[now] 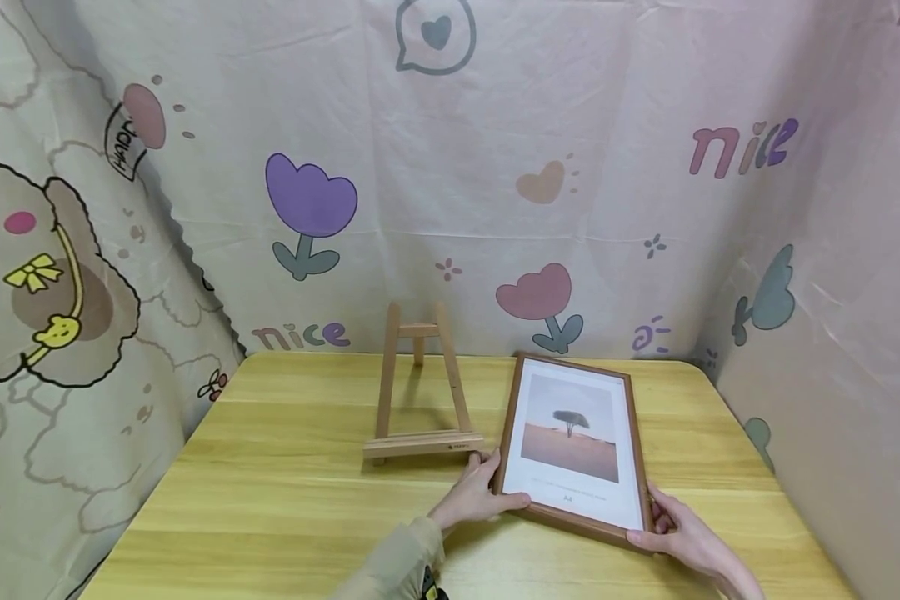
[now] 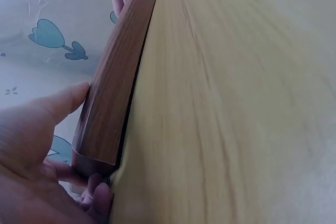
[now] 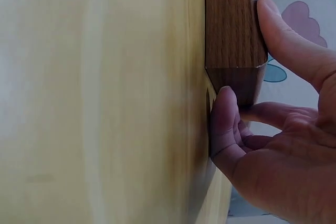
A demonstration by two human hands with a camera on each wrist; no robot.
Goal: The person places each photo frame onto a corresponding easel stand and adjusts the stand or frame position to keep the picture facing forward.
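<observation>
A brown wooden picture frame point(image 1: 570, 442) lies face up at the right of the table, its print showing a lone tree on reddish ground. My left hand point(image 1: 483, 493) holds its near left corner, thumb on the front edge and other fingers at the side. At the near right corner my right hand point(image 1: 682, 533) grips the frame in the same way. In the left wrist view the frame's brown edge point(image 2: 113, 87) sits low against the wood surface. The right wrist view shows fingers point(image 3: 224, 119) curled by the frame's corner, with the thumb on its upper edge.
Left of the frame stands a small wooden easel point(image 1: 423, 444), its ledge end close to my left fingers. The yellow wood-grain table point(image 1: 270, 500) has a printed cloth point(image 1: 450, 183) hanging behind it and at both sides.
</observation>
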